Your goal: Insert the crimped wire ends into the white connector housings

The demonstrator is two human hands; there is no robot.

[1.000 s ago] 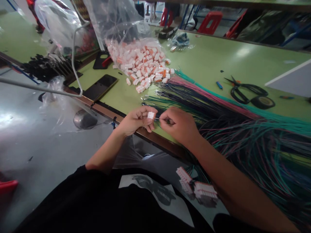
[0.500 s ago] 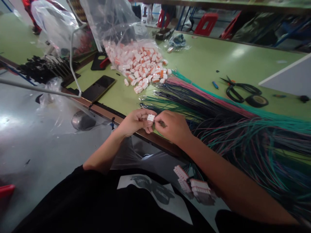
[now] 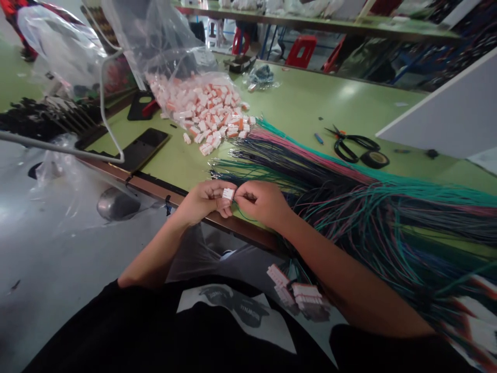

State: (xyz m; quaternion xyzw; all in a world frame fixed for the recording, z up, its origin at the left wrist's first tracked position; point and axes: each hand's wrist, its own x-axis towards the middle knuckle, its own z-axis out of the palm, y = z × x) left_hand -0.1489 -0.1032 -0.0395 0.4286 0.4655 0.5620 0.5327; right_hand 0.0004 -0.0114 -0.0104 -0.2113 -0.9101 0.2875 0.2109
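My left hand (image 3: 204,203) pinches a small white plastic connector housing (image 3: 228,194) between thumb and fingers, over the near edge of the green table. Close against the housing's right side, my right hand (image 3: 261,203) is closed in a pinch. A thin green wire (image 3: 246,216) curves out under its fingers; the wire's tip is hidden. Bundles of loose wires (image 3: 310,166) in green, pink and black lie beyond and to the right, their metal-tipped ends toward the left. Behind my hands, many white and orange connector housings (image 3: 217,111) spill from a clear plastic bag (image 3: 155,46).
A dark phone (image 3: 145,149) lies left of the housings, near a bent metal rod (image 3: 103,98). Scissors (image 3: 345,142) and black tape (image 3: 375,159) lie at the right, before a white panel (image 3: 446,111). Finished-looking connector bundles (image 3: 306,295) hang near my lap.
The view has swung to the right, so everything sits further left. Both hands stay together at the connector housing. A green wire now shows under my right hand.
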